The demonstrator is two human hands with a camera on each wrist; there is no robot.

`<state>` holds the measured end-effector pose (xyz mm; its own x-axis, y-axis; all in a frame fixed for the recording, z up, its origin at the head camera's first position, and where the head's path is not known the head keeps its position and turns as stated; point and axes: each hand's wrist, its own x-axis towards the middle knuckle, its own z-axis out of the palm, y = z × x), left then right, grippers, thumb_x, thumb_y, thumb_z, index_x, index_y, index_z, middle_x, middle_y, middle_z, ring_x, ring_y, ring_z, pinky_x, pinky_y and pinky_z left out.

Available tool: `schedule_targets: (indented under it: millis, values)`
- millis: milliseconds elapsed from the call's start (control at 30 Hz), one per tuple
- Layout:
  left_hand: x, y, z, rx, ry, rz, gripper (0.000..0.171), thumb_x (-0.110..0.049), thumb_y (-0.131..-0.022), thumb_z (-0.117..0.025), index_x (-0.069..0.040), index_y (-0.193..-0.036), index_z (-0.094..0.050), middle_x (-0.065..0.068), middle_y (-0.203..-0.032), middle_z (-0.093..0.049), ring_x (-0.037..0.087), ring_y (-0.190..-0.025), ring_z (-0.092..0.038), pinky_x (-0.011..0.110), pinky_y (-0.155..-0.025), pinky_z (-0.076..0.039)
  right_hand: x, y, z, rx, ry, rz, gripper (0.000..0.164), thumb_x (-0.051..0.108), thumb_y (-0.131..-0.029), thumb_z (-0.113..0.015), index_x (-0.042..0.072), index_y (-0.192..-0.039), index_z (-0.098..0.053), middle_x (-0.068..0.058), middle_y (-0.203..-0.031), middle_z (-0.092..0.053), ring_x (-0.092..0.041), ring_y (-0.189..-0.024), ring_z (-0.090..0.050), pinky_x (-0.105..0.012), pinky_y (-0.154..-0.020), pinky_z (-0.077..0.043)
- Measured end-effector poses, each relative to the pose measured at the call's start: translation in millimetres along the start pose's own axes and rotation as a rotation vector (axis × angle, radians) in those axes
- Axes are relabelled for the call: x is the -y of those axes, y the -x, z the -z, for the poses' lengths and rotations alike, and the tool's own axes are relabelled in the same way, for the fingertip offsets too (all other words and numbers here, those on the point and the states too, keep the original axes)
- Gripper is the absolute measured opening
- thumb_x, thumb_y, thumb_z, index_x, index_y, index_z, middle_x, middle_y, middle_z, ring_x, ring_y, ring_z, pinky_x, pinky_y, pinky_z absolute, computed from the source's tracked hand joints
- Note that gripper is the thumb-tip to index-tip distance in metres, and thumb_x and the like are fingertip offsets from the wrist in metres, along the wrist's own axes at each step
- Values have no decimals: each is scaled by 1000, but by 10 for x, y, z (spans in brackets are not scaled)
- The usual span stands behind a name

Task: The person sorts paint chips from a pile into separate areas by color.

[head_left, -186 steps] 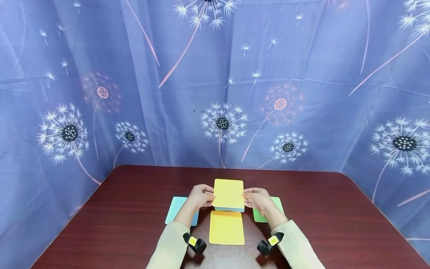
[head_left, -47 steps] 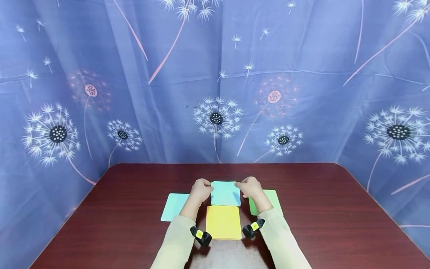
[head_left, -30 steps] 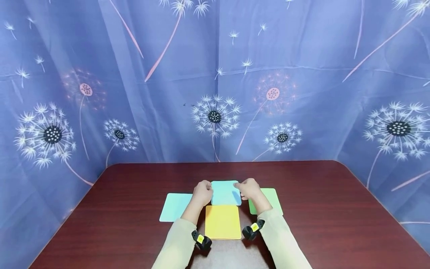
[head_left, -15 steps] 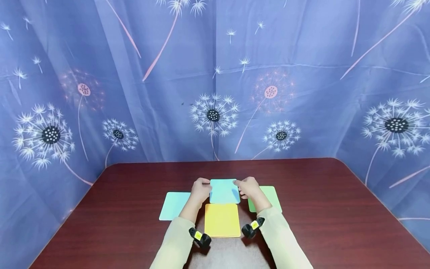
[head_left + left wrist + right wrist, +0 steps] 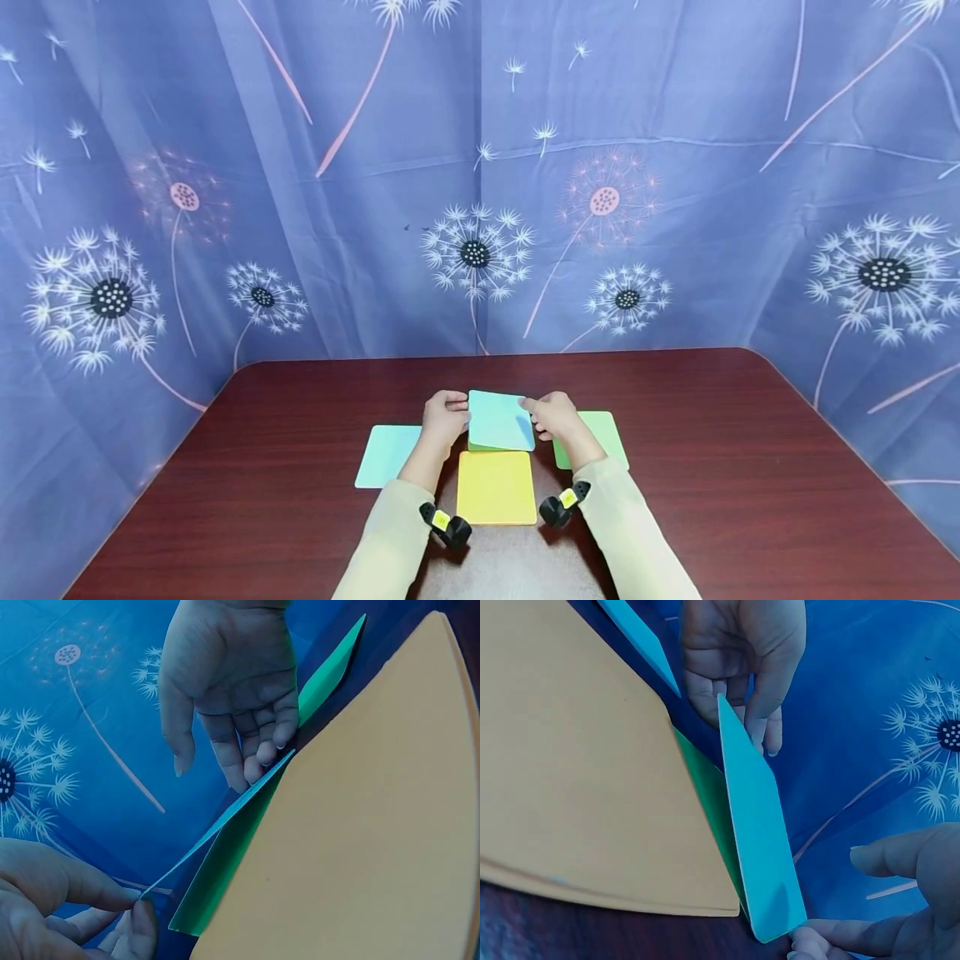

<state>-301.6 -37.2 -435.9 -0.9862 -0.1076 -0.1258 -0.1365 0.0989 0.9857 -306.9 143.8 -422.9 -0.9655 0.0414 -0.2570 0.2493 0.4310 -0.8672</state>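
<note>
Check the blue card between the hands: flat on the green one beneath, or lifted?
Lifted, at least partly: the left wrist view shows the blue card angled away from the green card underneath.

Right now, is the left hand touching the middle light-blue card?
Touching. The left wrist view shows it: the left hand pinches the middle light-blue card at one corner, with no gap.

Left grip (image 5: 444, 419) pinches (right grip (image 5: 557, 417) loose).
</note>
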Motion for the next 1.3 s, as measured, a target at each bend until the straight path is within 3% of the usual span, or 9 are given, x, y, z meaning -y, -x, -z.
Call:
schedule_targets:
  millis: [333,600,900,1133,1300]
  values:
    - [18,-7,23,41,56,23,28,3,-92,-54,11,-119,-53,30,-119,-57,40,-109,-58,40,-90,-52,5,-8,7,-20,10,0,37,27,-94,-58,-9,-105,-58,-9,-78,-54,-18,-66,-54,-30,-63,-53]
    - [33,-29,23,40,66,17,27,3,-91,-56,8,-118,-57,28,-118,-59,33,-101,-63,36,-84,-55,-30,-23,28,-39,28,22,26,10,-90,-61,-11,-105,-65,-22,-100,-64,-24,-81,-64,-33,-72,-57]
    - [7,-37,55,60,99,15,28,3,-91,-56,7,-119,-58,26,-119,-60,24,-97,-63,30,-80,-55,-27,-34,57,-49,-78,29,25,1,-86,-65,-11,-107,-62,-17,-86,-64,-18,-72,-62,-34,-72,-57]
    - [-33,-27,111,64,103,31,29,1,-93,-56,5,-122,-57,25,-122,-59,28,-105,-61,34,-86,-54,-55,-56,69,2,-170,25,29,-1,-82,-68,-10,-109,-60,-16,-93,-62,-13,-69,-61,-28,-70,-57]
    - [-92,-5,165,63,117,40,30,-1,-93,-56,4,-123,-57,22,-119,-60,17,-84,-60,25,-73,-53,-47,-60,80,31,-265,21,31,-1,-82,-67,-8,-111,-59,-11,-88,-61,-12,-69,-60,-23,-67,-55]
